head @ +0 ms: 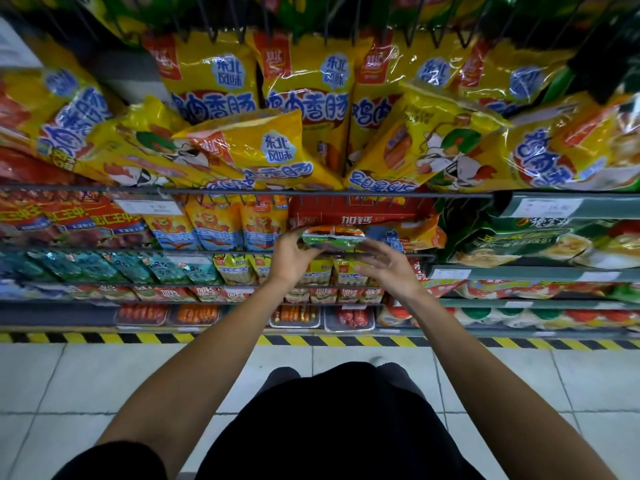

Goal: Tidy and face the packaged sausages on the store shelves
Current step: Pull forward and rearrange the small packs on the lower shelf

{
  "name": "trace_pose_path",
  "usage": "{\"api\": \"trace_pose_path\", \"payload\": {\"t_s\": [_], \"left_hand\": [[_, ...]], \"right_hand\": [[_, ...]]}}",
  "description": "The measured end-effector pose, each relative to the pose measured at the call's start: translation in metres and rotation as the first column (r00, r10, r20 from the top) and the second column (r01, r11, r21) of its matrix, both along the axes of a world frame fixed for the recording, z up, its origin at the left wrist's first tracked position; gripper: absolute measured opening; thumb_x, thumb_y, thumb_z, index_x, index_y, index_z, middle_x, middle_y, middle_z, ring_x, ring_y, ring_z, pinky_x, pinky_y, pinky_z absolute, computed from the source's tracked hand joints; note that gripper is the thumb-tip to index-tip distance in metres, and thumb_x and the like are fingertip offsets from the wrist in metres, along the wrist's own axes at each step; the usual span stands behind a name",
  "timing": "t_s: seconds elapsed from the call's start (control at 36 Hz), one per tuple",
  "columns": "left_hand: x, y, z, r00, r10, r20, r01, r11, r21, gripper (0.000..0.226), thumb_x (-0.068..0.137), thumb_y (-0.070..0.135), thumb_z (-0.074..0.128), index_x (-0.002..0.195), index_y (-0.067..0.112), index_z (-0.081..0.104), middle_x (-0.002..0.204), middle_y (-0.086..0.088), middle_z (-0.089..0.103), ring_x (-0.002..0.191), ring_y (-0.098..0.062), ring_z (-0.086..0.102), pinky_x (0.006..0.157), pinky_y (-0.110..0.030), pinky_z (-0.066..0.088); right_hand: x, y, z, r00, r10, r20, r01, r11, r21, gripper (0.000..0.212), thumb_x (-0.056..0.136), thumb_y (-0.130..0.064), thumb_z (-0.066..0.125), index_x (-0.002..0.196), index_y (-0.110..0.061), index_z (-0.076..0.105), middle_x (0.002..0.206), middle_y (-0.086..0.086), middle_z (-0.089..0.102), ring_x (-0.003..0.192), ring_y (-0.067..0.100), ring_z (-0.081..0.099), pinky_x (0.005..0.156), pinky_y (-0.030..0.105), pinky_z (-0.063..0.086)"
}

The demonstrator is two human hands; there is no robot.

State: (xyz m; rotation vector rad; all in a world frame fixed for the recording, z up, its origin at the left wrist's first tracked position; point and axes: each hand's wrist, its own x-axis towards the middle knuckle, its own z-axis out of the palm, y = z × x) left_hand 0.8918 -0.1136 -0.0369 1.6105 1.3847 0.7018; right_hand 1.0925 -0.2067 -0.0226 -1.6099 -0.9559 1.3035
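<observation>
A small green-and-orange sausage pack point(333, 237) is held in front of the second shelf tier, its long axis lying left to right along the shelf front and its narrow edge turned toward the camera. Its left end is gripped by the left hand point(293, 255), fingers curled round it. The right hand point(388, 268) is held just beside the pack's right end with fingers spread and relaxed; whether it touches the pack cannot be told. Directly behind the pack a red carton point(360, 211) is seen, with orange lion-printed bags point(221, 223) hung to its left and green dumpling bags point(526, 240) stacked to its right. Above, large yellow sausage bags point(301, 84) are hung from pegs, several tilted over the wire rail point(242, 189). Below, trays of loose sausages point(294, 315) are lined along the bottom shelf. The base is edged with yellow-and-black hazard tape point(138, 338), and pale floor tiles point(104, 382) are laid in front.
</observation>
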Motion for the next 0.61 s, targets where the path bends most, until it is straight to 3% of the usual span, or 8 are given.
{"api": "trace_pose_path", "payload": {"t_s": [0.06, 0.11, 0.19, 0.28, 0.39, 0.44, 0.53, 0.61], "left_hand": [[-0.006, 0.002, 0.001, 0.998, 0.008, 0.067, -0.010, 1.000, 0.029, 0.045, 0.082, 0.025, 0.088, 0.119, 0.004, 0.073, 0.117, 0.004, 0.070, 0.115, -0.018, 0.066, 0.095, -0.005, 0.045], [-0.014, 0.003, 0.000, 0.993, 0.022, 0.119, -0.021, 1.000, -0.012, 0.020, 0.081, 0.019, 0.088, 0.093, 0.014, 0.074, 0.097, 0.004, 0.074, 0.101, -0.018, 0.070, 0.097, -0.027, 0.055], [-0.030, 0.003, 0.002, 0.989, 0.035, 0.141, -0.031, 0.999, -0.034, 0.036, 0.077, 0.021, 0.090, 0.063, 0.011, 0.059, 0.066, 0.018, 0.058, 0.074, -0.006, 0.065, 0.090, -0.040, 0.059], [-0.045, 0.000, 0.005, 0.975, 0.077, 0.208, -0.060, 0.995, -0.083, 0.042, 0.064, 0.046, 0.090, 0.073, 0.014, 0.064, 0.068, 0.009, 0.063, 0.068, -0.008, 0.067, 0.081, -0.038, 0.058], [-0.060, -0.008, 0.007, 0.949, 0.133, 0.285, -0.100, 0.987, -0.126, 0.067, 0.052, 0.063, 0.091, 0.077, 0.021, 0.045, 0.070, 0.004, 0.044, 0.067, -0.013, 0.050, 0.073, -0.029, 0.047], [-0.066, -0.014, 0.010, 0.926, 0.196, 0.322, -0.160, 0.978, -0.135, 0.064, 0.056, 0.059, 0.094, 0.072, 0.017, 0.048, 0.062, 0.007, 0.051, 0.057, -0.013, 0.052, 0.063, -0.026, 0.047], [-0.072, -0.024, 0.013, 0.840, 0.233, 0.490, -0.140, 0.965, -0.220, 0.045, 0.069, 0.037, 0.092, 0.102, 0.010, 0.077, 0.104, -0.009, 0.079, 0.098, -0.024, 0.076, 0.085, -0.036, 0.062], [-0.074, -0.036, 0.017, 0.707, 0.317, 0.632, -0.076, 0.923, -0.378, 0.051, 0.075, 0.022, 0.084, 0.122, 0.010, 0.069, 0.119, -0.010, 0.077, 0.106, -0.022, 0.075, 0.085, -0.039, 0.065]], "right_hand": [[0.003, -0.001, -0.003, 1.000, 0.013, -0.014, -0.013, 1.000, 0.009, 0.065, 0.087, -0.003, 0.078, 0.146, -0.012, 0.052, 0.143, 0.005, 0.058, 0.129, 0.027, 0.061, 0.092, 0.023, 0.055], [0.005, -0.002, -0.006, 0.999, 0.014, -0.040, -0.013, 1.000, 0.006, 0.065, 0.089, -0.002, 0.076, 0.147, -0.010, 0.050, 0.141, 0.004, 0.058, 0.130, 0.028, 0.060, 0.088, 0.019, 0.056], [0.007, -0.001, -0.008, 0.998, 0.017, -0.058, -0.018, 1.000, -0.013, 0.065, 0.090, 0.000, 0.075, 0.148, -0.011, 0.047, 0.146, 0.007, 0.055, 0.132, 0.028, 0.058, 0.089, 0.021, 0.054], [0.003, 0.002, -0.007, 0.999, 0.010, -0.050, -0.011, 1.000, -0.018, 0.070, 0.087, -0.002, 0.078, 0.147, -0.015, 0.045, 0.147, 0.004, 0.052, 0.132, 0.025, 0.056, 0.090, 0.023, 0.053], [-0.005, 0.000, -0.007, 0.999, -0.009, -0.050, 0.009, 1.000, 0.001, 0.081, 0.086, -0.004, 0.080, 0.154, -0.015, 0.037, 0.153, 0.001, 0.048, 0.133, 0.026, 0.055, 0.101, 0.039, 0.053], [-0.009, -0.002, -0.008, 0.998, -0.037, -0.047, 0.038, 0.999, 0.030, 0.088, 0.085, -0.004, 0.081, 0.158, -0.016, 0.032, 0.153, 0.000, 0.047, 0.133, 0.025, 0.055, 0.105, 0.040, 0.053], [-0.015, -0.007, -0.009, 0.980, -0.092, -0.178, 0.092, 0.996, -0.004, 0.099, 0.082, -0.006, 0.083, 0.161, -0.023, 0.025, 0.152, -0.006, 0.044, 0.133, 0.022, 0.056, 0.091, 0.028, 0.059], [-0.023, -0.011, -0.011, 0.970, -0.067, -0.232, 0.063, 0.998, -0.025, 0.086, 0.072, -0.020, 0.088, 0.147, -0.027, 0.047, 0.134, -0.018, 0.064, 0.122, 0.014, 0.066, 0.097, 0.033, 0.058]]}}
